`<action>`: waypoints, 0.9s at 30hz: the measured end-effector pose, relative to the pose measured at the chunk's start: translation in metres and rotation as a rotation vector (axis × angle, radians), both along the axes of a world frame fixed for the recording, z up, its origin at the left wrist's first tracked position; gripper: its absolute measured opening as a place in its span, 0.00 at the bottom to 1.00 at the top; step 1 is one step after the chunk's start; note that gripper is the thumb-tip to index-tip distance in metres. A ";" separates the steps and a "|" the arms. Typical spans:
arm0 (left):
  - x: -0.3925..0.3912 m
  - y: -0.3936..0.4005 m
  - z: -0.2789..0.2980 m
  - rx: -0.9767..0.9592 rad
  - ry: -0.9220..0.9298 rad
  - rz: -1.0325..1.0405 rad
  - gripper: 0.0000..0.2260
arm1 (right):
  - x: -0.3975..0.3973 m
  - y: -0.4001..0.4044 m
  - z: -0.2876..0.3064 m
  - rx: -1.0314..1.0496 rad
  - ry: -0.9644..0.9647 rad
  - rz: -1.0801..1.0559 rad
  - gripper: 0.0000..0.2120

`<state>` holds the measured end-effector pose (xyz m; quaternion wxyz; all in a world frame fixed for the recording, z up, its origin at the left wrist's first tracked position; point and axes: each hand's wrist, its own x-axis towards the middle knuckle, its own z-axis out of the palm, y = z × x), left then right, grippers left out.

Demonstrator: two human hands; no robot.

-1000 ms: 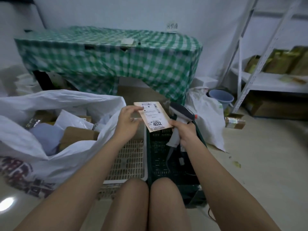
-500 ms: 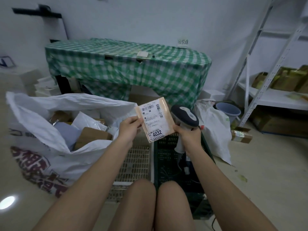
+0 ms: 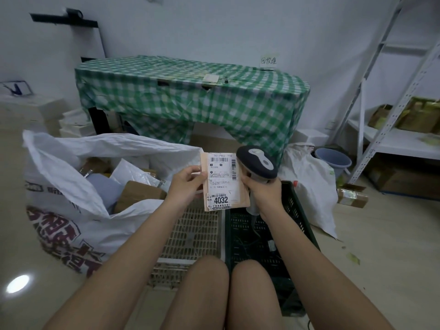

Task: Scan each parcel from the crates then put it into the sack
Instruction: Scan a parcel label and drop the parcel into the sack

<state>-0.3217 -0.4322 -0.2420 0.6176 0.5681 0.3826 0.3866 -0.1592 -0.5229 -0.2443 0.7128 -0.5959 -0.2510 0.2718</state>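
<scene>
Parcel (image 3: pixel 225 182): flat tan packet, label facing viewer, held upright above crates. Judged light, semi-stiff; edge pinch suffices. Left hand (image 3: pixel 188 184) pinches left edge; right hand (image 3: pixel 262 186) wraps scanner (image 3: pixel 258 163) handle, touching parcel's right edge. Sack (image 3: pixel 71 177) beside, open, holding parcels. Cream crate (image 3: pixel 195 229), dark crate (image 3: pixel 292 210): no parcels visible.

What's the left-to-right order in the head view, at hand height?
Sack → left hand → parcel → scanner → white bag → blue bucket → shelf rack.
</scene>
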 end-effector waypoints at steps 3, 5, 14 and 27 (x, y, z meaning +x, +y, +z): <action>-0.002 0.003 -0.007 0.028 0.081 0.014 0.10 | -0.003 0.003 0.001 0.002 -0.009 -0.006 0.24; -0.003 0.010 -0.013 0.063 0.109 0.097 0.08 | -0.003 0.005 0.001 -0.014 -0.063 -0.021 0.24; -0.001 0.042 -0.021 -0.001 0.161 0.206 0.04 | -0.012 -0.013 -0.001 -0.125 -0.250 0.199 0.21; 0.003 0.046 -0.031 0.014 0.241 0.216 0.07 | -0.021 -0.017 -0.007 -0.151 -0.345 0.268 0.15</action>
